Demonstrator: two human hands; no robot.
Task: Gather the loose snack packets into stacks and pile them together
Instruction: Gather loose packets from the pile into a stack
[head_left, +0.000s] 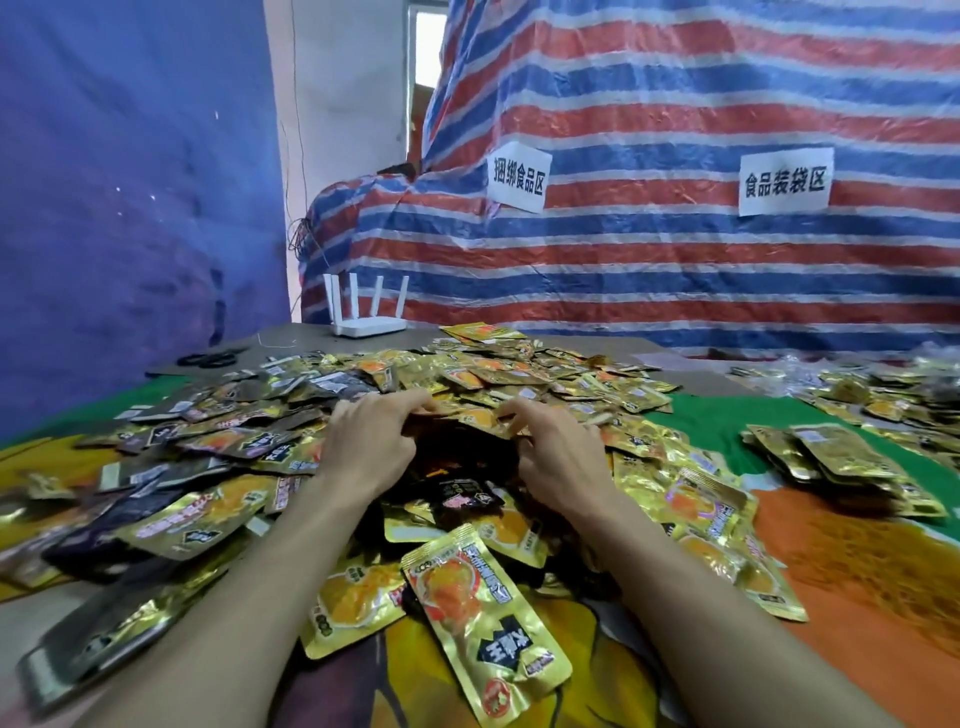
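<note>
Near edge: one gold packet (483, 623) lies flat on the cloth (857, 597), between the two arms.
Hands: the left hand (371, 441) and the right hand (556, 452) are in the middle of the surface, dug into the big heap of snack packets (519, 374).
Fingers: they are bent on both hands and hold a few packets between them.
Right edge: a small stack (841, 467) sits well apart from the heap.
Far edge: a white router (366, 312) stands there, with black scissors (208, 358) near the far left corner.
What could go wrong: the packets look shiny and slippery. A loose squeeze may let them slide out, and the bunch would fall apart. A big pull may push other packets off the near edge.
</note>
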